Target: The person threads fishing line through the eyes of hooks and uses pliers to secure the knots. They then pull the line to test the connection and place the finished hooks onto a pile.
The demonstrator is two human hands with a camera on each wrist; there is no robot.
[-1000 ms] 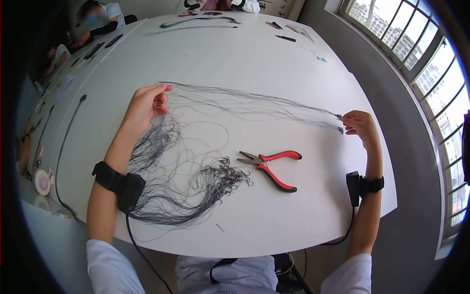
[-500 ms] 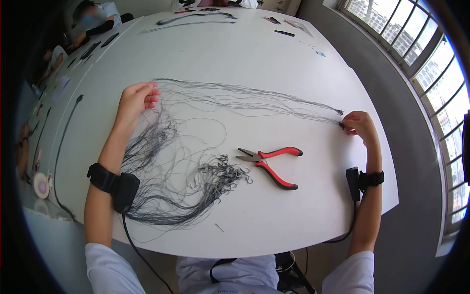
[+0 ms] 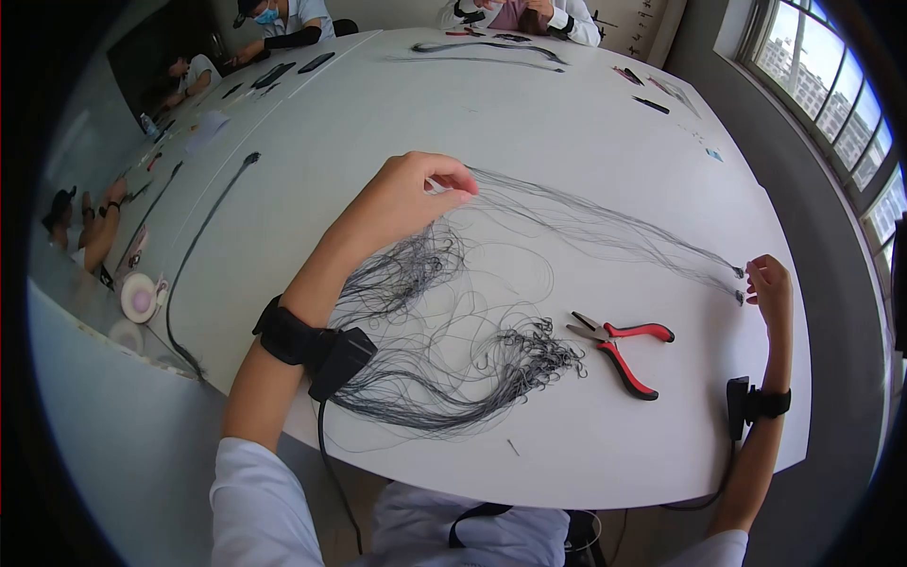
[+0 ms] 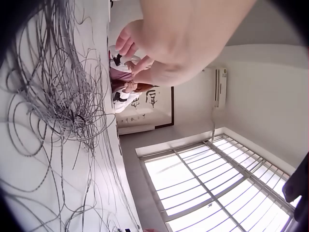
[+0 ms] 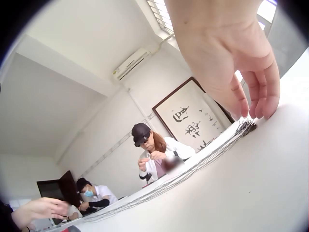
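In the head view, two thin bundles of dark strands stretch across the table. The upper bundle's knotted end [image 3: 739, 272] and the lower bundle's knotted end [image 3: 739, 298] lie at the fingertips of my right hand [image 3: 773, 288]. The right wrist view shows those fingers reaching down, lightly bent, beside the dark tip [image 5: 246, 127]. My left hand [image 3: 406, 194] hovers near the strands' other end, thumb and fingers apart. Under its wrist spreads a loose tangle of dark strands [image 3: 406, 269]. A curved bunch with hooked, curly ends [image 3: 539, 354] lies nearer me.
Red-handled pliers [image 3: 624, 354] lie spread to the right of the curly bunch. A tiny pin-like piece [image 3: 513, 447] sits near the front edge. Long dark strands [image 3: 213, 217] and a round white container [image 3: 142, 298] are at left. Other people sit round the table [image 3: 567, 123].
The head view has turned left. My left hand has moved to the right along the strands. My right hand's fingertips have shifted from the lower knotted end to beside both ends.
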